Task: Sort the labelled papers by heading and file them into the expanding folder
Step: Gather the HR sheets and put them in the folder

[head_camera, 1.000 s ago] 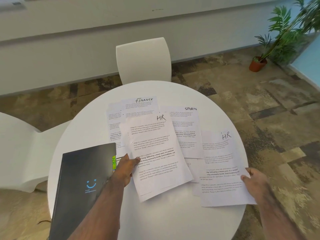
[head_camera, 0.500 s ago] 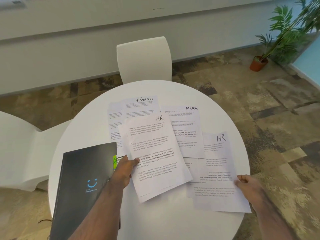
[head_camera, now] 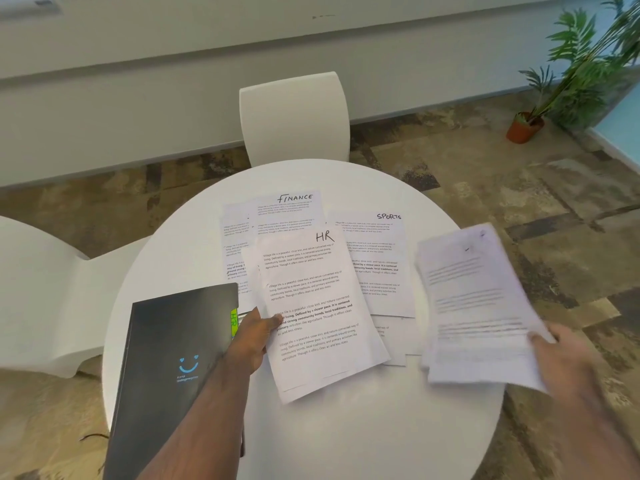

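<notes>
Between left hand [head_camera: 254,336] fingers [head_camera: 273,320], HR paper [head_camera: 318,306] edge sits pinched

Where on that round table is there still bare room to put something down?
The near part of the table is bare, between the black folder and the right hand. A bare strip runs along the far rim beyond the FINANCE sheet. The middle is crowded with overlapping papers around the HR sheet.
</notes>
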The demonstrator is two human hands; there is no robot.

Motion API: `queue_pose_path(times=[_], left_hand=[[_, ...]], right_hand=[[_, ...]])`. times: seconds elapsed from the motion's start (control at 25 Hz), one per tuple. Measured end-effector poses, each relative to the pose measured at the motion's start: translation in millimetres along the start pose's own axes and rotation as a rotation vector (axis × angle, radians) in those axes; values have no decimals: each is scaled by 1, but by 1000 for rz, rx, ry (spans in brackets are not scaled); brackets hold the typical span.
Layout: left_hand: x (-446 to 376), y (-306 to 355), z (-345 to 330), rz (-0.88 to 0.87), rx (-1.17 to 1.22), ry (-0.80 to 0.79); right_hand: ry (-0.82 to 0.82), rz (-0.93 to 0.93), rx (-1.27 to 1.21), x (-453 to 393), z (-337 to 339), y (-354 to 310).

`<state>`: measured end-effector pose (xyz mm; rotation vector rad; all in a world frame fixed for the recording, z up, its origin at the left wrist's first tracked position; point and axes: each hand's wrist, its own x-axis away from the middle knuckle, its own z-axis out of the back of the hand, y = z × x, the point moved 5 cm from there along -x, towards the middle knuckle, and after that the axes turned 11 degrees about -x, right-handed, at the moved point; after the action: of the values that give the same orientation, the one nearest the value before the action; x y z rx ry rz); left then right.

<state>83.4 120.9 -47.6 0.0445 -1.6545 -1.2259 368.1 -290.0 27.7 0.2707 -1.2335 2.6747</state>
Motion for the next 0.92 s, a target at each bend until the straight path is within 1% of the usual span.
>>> queue_pose_path(times=[0.08, 0.12, 0.2, 0.28, 0.36, 0.4, 0.48, 0.56, 0.64, 0.8, 0.84, 0.92], left_hand=[[-2, 2, 1, -1, 0, -1], [-2, 3, 0, -4, -4, -1], [-3, 6, -3, -14, -15, -7], [-3, 9, -8, -27, -28, -26], [-2, 13, -14, -39, -44, -54], [-2, 15, -18, -42, -50, -73], [-1, 19, -24, -45, -65, -121], [2, 24, -29, -56, -75, -181], [2, 26, -32, -50, -42, -230], [5, 27, -35, -29, 24, -303], [7, 27, -35, -25, 33, -327], [9, 25, -39, -16, 35, -381]], right_hand=[[152, 57, -91, -16, 28, -18], [192, 75, -148, -22, 36, -26], [216, 103, -252, -26, 41, -44], [176, 123, -405, -20, 27, -62], [18, 110, -572, -13, -8, -74], [-86, 76, -602, -7, -30, -76], [-294, 13, -582, 9, -72, -76], [-434, -10, -530, 27, -103, -72], [-512, -21, -525, 42, -123, -66], [-598, -78, -512, 59, -137, -63], [-653, -113, -528, 63, -140, -64], [-813, -218, -640, 72, -147, -65]])
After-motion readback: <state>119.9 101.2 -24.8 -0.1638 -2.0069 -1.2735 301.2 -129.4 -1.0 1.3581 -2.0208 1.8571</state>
